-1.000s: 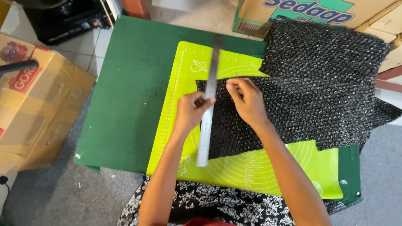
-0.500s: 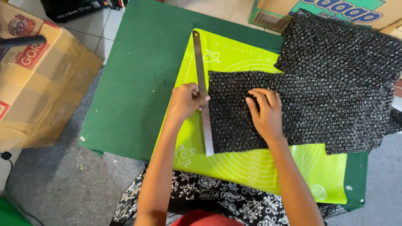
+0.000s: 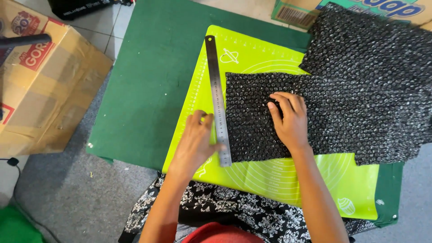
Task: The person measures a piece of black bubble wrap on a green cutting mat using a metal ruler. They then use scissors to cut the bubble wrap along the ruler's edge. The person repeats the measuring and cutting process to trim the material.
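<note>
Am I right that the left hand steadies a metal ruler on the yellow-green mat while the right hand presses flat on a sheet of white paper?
Not quite. In the head view the right hand presses on black bubble wrap, not white paper. The left hand does steady the metal ruler on the yellow-green mat.

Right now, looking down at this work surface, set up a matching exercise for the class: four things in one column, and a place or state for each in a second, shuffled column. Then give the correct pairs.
Column one:
1. Steel ruler
2. Black bubble wrap
3. Lime cutting mat
4. Cardboard box

Column two:
A. Stands to the left, off the green board
B. Pressed flat under the right hand
C. Lies along the wrap's left edge, steadied by the left hand
D. Spread on the green board, under the wrap

Pairs: 1-C, 2-B, 3-D, 4-A
</note>
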